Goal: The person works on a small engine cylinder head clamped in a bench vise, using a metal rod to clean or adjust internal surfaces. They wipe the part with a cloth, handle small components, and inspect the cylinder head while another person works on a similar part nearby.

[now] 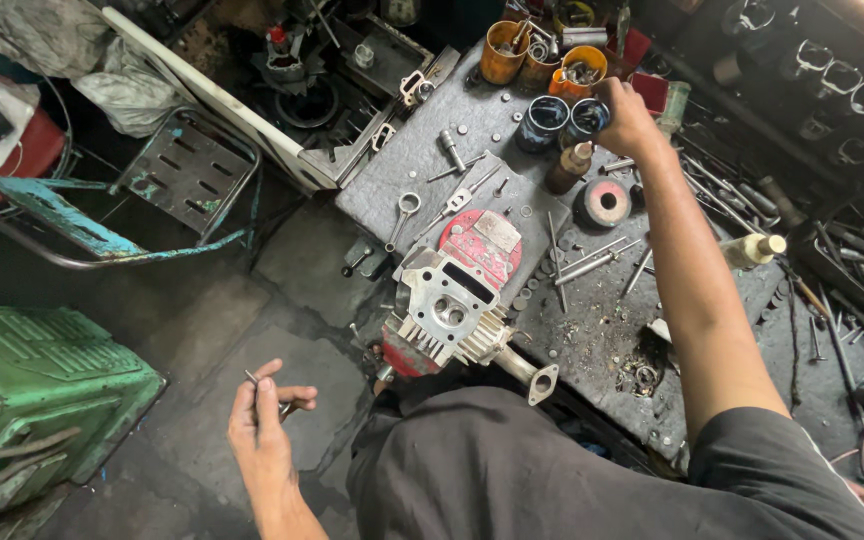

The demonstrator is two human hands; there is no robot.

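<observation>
Reaching into a dark tin (pixel 586 118) at upper right, the right hand (pixel 627 120) fetches parts, its grip hidden, while the left hand (pixel 264 415) pinches a small metal pin (pixel 252 377), and the cylinder head (pixel 449 312) at centre awaits refitting.

cylinder head (pixel 449 312) on workbench (pixel 592 330) near edge | cans (pixel 562 70) at far end | stool (pixel 189 172) left of bench

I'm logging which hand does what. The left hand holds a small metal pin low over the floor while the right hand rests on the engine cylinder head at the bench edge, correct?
Not quite. In the head view the right hand reaches into a dark round tin at the far side of the bench, well away from the cylinder head. The left hand does hold a small metal pin low over the floor.
</observation>
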